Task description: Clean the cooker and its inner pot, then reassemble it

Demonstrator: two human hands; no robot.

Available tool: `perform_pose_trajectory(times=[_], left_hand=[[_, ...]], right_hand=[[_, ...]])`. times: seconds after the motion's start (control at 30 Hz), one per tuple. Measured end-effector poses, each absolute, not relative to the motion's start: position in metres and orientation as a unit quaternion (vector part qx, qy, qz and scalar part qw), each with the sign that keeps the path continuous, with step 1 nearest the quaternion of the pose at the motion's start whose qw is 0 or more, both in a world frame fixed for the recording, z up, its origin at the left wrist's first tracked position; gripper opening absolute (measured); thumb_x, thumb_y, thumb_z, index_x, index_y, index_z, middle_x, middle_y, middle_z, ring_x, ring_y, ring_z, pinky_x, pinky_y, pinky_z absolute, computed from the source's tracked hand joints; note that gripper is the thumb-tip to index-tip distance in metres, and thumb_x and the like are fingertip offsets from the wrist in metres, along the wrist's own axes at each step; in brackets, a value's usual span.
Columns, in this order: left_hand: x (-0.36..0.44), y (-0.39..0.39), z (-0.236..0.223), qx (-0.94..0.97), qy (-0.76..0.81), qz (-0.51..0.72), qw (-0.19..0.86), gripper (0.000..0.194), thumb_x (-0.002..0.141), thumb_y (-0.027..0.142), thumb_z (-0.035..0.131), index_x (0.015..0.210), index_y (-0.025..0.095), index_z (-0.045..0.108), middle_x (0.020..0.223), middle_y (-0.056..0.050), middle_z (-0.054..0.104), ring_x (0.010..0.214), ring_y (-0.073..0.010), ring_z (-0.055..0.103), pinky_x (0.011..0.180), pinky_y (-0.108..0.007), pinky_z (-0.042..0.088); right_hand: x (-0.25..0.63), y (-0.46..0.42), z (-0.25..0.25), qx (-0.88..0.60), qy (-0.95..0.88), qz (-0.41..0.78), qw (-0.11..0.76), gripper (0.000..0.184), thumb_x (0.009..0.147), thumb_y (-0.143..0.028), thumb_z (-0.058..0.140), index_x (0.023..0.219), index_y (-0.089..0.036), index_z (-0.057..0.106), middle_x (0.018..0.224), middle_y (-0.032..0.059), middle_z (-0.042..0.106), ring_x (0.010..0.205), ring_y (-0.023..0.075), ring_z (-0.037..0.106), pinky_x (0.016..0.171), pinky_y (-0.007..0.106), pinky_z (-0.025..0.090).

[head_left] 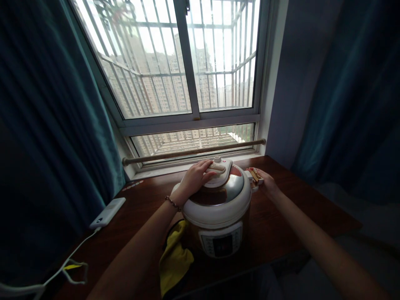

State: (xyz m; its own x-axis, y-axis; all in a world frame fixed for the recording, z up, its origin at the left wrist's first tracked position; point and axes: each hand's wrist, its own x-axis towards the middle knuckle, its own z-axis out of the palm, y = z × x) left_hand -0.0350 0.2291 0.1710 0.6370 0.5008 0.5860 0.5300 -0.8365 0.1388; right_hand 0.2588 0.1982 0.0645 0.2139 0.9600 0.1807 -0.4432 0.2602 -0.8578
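A white electric pressure cooker (215, 221) stands on the brown wooden table, its control panel (222, 241) facing me. The lid (236, 187) is on, with a shiny top and a valve knob (217, 159) at the back. My left hand (200, 173) is closed over the lid handle (217, 167). On the cooker's right, my right hand (265, 181) grips the white and brown side handle (254, 177); some of its fingers are hidden behind it. A yellow cloth with a dark edge (176, 258) lies against the cooker's front left, below my left forearm.
On the table's left, a white power bank (108, 212) is plugged into a white cable (70, 256). Behind the table (287, 208), a rail (193, 151) crosses below the barred window (156, 62). Blue curtains (62, 104) hang on both sides.
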Motion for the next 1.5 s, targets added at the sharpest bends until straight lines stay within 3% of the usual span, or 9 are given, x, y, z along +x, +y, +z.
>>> perform_pose_trajectory(times=[0.37, 0.7, 1.5], left_hand=[[-0.019, 0.205, 0.170, -0.860, -0.379, -0.324, 0.113, 0.045, 0.087, 0.049, 0.041, 0.112, 0.014, 0.052, 0.111, -0.011, 0.060, 0.105, -0.0225, 0.055, 0.089, -0.034, 0.043], [-0.009, 0.196, 0.169, -0.830, -0.434, -0.332, 0.110, 0.046, 0.086, 0.047, 0.045, 0.114, 0.011, 0.053, 0.115, -0.015, 0.058, 0.106, -0.0240, 0.054, 0.093, -0.036, 0.040], [-0.005, 0.192, 0.165, -0.807, -0.466, -0.347, 0.105, 0.052, 0.085, 0.051, 0.041, 0.115, 0.010, 0.053, 0.117, -0.017, 0.057, 0.106, -0.0262, 0.053, 0.093, -0.039, 0.038]], right_hand=[[0.255, 0.196, 0.065, -0.348, -0.361, 0.496, 0.709, 0.018, 0.075, -0.026, 0.053, 0.088, -0.021, 0.065, 0.095, 0.0053, 0.068, 0.087, 0.0193, 0.063, 0.081, 0.033, 0.051], [0.256, 0.198, 0.062, -0.375, -0.389, 0.465, 0.701, 0.022, 0.073, -0.033, 0.055, 0.089, -0.021, 0.065, 0.101, 0.0072, 0.067, 0.099, 0.0233, 0.060, 0.091, 0.039, 0.046], [0.255, 0.196, 0.068, -0.382, -0.371, 0.479, 0.698, 0.021, 0.070, -0.033, 0.058, 0.086, -0.020, 0.065, 0.099, 0.0073, 0.067, 0.091, 0.0225, 0.062, 0.081, 0.035, 0.050]])
